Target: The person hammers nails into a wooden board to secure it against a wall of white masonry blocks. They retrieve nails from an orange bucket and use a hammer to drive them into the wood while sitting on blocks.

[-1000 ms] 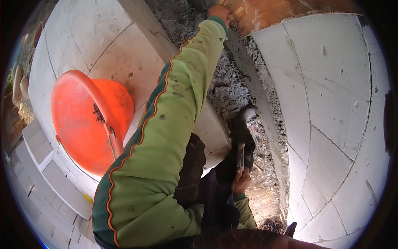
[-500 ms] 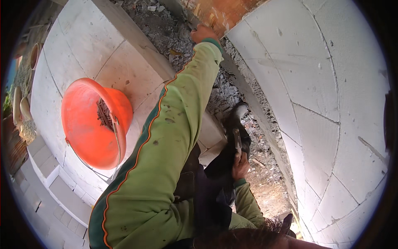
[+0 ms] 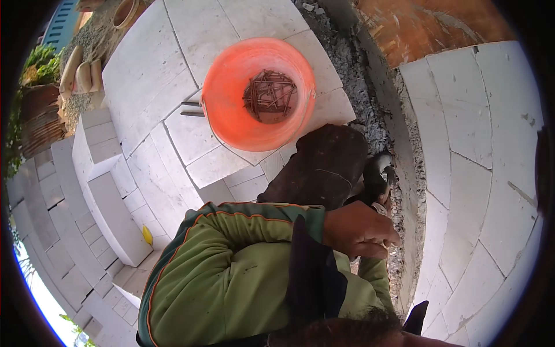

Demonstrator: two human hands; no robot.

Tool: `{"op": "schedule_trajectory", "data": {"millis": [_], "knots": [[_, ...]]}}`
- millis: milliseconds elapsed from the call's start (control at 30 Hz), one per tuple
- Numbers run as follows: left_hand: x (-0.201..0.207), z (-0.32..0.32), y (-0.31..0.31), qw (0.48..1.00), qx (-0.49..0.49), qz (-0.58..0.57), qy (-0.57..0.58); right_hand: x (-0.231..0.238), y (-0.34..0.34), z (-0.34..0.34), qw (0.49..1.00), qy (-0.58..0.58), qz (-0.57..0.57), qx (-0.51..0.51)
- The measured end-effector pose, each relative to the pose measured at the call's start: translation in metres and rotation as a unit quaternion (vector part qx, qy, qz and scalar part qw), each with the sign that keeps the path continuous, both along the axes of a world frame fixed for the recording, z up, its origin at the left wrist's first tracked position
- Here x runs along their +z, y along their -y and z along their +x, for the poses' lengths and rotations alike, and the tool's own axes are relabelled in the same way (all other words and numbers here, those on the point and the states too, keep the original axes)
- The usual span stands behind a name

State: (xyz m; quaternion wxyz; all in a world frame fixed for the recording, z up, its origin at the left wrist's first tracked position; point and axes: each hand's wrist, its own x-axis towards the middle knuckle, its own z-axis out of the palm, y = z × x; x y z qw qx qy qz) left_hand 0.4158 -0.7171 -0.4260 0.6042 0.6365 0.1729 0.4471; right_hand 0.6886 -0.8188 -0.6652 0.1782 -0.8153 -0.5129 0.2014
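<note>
My left hand (image 3: 359, 230) is closed, knuckles up, in front of my body. Whatever its fingers may hold is hidden. Below and behind it, my right hand is mostly covered, with only its green sleeve (image 3: 376, 277) showing clearly. A hammer-like metal tool (image 3: 388, 175) sticks out beyond the hands, beside my dark boot (image 3: 377, 168), and runs back toward the covered right hand. On the pale blocks to the left stands an orange bucket (image 3: 217, 87), tilted toward me in view. Rusty nails (image 3: 270, 95) lie on its bottom.
Two grey prongs of a tool (image 3: 192, 109) poke out beside the bucket. A white block wall (image 3: 462, 139) rises on the right, with a rubble-filled gap (image 3: 376, 98) along its foot. Brown board (image 3: 428, 29) lies at the far right. Stepped blocks (image 3: 115, 214) and sacks (image 3: 84, 75) are left.
My left arm has drawn back from the far rubble and board, bringing the closed hand over my right. The view has turned, so the bucket appears farther right and its nails show fully.
</note>
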Motion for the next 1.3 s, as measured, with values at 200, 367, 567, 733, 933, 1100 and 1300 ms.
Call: {"op": "schedule_trajectory", "data": {"millis": [200, 367, 567, 733, 933, 1100, 1300], "knots": [[0.009, -0.205, -0.051, 0.862, 0.323, 0.131, -0.369, 0.053, 0.052, -0.005, 0.998, -0.036, -0.051, -0.006], [-0.065, -0.272, -0.109, 0.802, 0.111, -0.048, -0.584, 0.051, 0.082, -0.017, 1.0, -0.015, -0.01, 0.011], [-0.157, -0.242, -0.133, 0.792, 0.112, -0.139, -0.584, 0.043, 0.062, -0.02, 0.998, 0.03, -0.054, 0.03], [-0.153, -0.258, -0.136, 0.605, 0.051, 0.099, -0.788, 0.042, 0.064, -0.015, 0.99, 0.056, -0.125, 0.016], [-0.113, -0.25, -0.14, 0.591, 0.004, 0.058, -0.804, 0.042, 0.063, -0.018, 0.994, 0.023, -0.099, -0.026], [-0.171, -0.266, -0.133, 0.76, -0.007, -0.022, -0.65, 0.047, 0.054, -0.025, 0.998, 0.011, -0.062, -0.008], [-0.125, -0.233, -0.135, 0.727, 0.016, -0.038, -0.685, 0.042, 0.063, -0.017, 0.996, 0.044, -0.076, -0.017]]}}
